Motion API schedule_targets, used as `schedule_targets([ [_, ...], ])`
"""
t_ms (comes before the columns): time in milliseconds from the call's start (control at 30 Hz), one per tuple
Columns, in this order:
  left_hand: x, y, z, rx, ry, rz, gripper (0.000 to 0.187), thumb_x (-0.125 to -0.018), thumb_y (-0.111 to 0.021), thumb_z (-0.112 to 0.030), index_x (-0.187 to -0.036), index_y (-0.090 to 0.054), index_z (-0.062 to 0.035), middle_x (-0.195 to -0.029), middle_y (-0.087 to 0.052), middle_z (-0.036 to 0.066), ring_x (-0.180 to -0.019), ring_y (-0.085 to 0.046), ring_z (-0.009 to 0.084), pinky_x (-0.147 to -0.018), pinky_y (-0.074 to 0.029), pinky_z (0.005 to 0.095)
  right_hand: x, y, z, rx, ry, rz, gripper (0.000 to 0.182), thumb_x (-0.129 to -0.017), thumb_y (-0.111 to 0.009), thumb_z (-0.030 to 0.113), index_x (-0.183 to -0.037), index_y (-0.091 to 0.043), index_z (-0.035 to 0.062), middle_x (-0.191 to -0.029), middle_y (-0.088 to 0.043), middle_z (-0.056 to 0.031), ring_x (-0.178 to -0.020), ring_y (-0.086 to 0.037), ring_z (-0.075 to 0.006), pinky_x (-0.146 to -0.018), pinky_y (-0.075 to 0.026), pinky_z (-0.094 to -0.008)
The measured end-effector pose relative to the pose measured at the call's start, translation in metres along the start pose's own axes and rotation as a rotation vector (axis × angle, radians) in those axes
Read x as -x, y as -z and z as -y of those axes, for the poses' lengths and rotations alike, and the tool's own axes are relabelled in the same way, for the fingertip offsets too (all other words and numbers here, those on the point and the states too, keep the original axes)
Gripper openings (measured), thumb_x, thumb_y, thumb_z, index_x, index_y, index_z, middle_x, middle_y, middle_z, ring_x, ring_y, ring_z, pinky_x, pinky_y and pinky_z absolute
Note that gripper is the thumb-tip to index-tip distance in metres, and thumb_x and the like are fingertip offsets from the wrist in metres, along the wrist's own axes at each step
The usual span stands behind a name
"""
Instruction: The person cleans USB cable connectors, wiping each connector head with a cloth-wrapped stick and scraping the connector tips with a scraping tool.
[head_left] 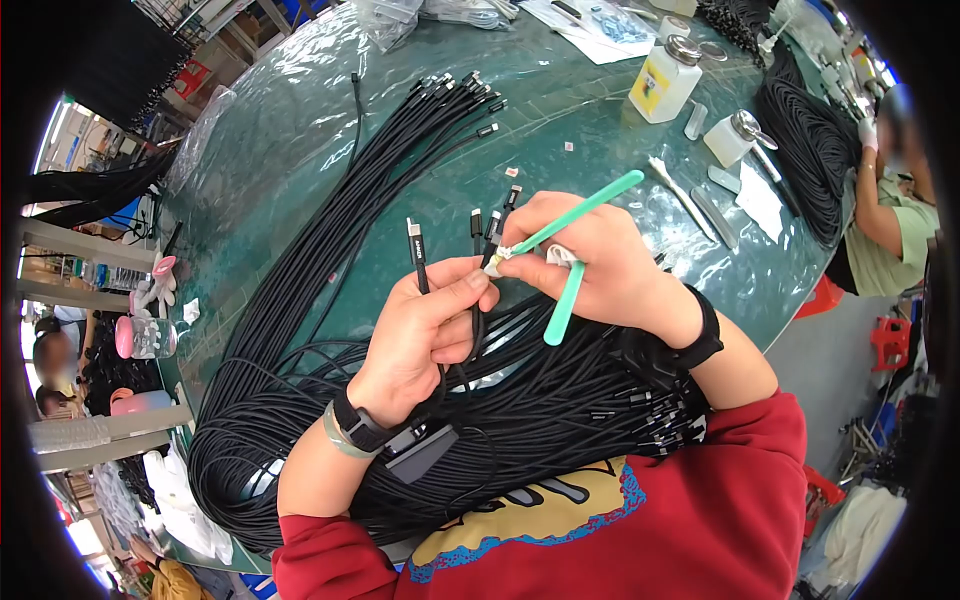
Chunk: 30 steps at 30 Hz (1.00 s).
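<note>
Near the middle of the view, my left hand [425,325] is closed round black cables, and one cable end [415,240] with a metal plug and light lettering stands up from it. More black connectors [492,225] rise between the two hands. My right hand [590,255] pinches a green plastic stick [590,205] and a small white cloth [560,256]; a second green piece [565,305] points down below the fingers. The tips of both hands meet at a small pale bit on one connector. A large coiled bundle of black cables [290,390] lies beneath the hands.
Two bottles with metal tops [665,80] [732,138] stand at the upper right of the green table [270,130]. Tweezer-like tools [685,200] lie nearer. More coiled cables [805,140] are by a co-worker [895,210] at right. A jar [150,338] stands left.
</note>
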<state>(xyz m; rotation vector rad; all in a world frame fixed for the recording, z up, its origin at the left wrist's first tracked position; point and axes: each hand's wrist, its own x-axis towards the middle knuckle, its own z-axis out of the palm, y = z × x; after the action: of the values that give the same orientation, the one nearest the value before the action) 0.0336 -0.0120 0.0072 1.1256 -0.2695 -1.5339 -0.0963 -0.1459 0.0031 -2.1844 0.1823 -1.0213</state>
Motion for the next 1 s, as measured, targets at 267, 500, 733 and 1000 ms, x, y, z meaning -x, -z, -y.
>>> schedule_targets([
  [267,0.0,-0.001,0.002,-0.007,-0.043,-0.01,0.018,-0.081,-0.053,-0.009,-0.096,-0.054,0.0006,-0.069,-0.051,-0.001,-0.038,-0.025,-0.0013,-0.033,-0.017,0.0154,0.003,0.001,0.007,0.018,-0.008,0.009,0.02,-0.066,-0.068,0.004,-0.081,-0.055,0.004,-0.07,-0.056,-0.0061,-0.06,-0.054,-0.017,-0.052,-0.041,-0.0256],
  [500,0.002,-0.006,0.006,-0.059,-0.085,-0.047,0.019,-0.08,-0.055,-0.007,-0.097,-0.055,0.0016,-0.069,-0.052,0.0,-0.038,-0.025,-0.0009,-0.034,-0.018,0.0158,0.006,-0.001,0.014,0.078,-0.04,0.04,0.018,-0.069,-0.067,0.008,-0.083,-0.055,0.0033,-0.071,-0.057,-0.0061,-0.061,-0.054,-0.0125,-0.053,-0.041,-0.0245],
  [733,0.005,-0.009,0.005,-0.114,-0.148,-0.04,0.018,-0.081,-0.053,-0.009,-0.097,-0.055,0.0007,-0.07,-0.05,-0.001,-0.038,-0.023,-0.0017,-0.034,-0.017,0.0143,-0.002,0.025,-0.004,0.203,-0.571,0.077,0.02,-0.074,-0.062,0.017,-0.082,-0.058,-0.0002,-0.068,-0.059,-0.0099,-0.061,-0.054,-0.0125,-0.056,-0.042,-0.0263],
  [1000,0.015,-0.011,0.003,-0.209,-0.102,0.076,0.02,-0.08,-0.056,-0.01,-0.097,-0.056,0.0013,-0.067,-0.051,-0.002,-0.039,-0.025,-0.0009,-0.035,-0.017,0.016,-0.001,0.009,0.015,-0.11,-0.73,0.24,0.024,-0.079,-0.057,0.023,-0.087,-0.06,0.0004,-0.065,-0.057,-0.0018,-0.056,-0.05,-0.0099,-0.049,-0.039,-0.0241],
])
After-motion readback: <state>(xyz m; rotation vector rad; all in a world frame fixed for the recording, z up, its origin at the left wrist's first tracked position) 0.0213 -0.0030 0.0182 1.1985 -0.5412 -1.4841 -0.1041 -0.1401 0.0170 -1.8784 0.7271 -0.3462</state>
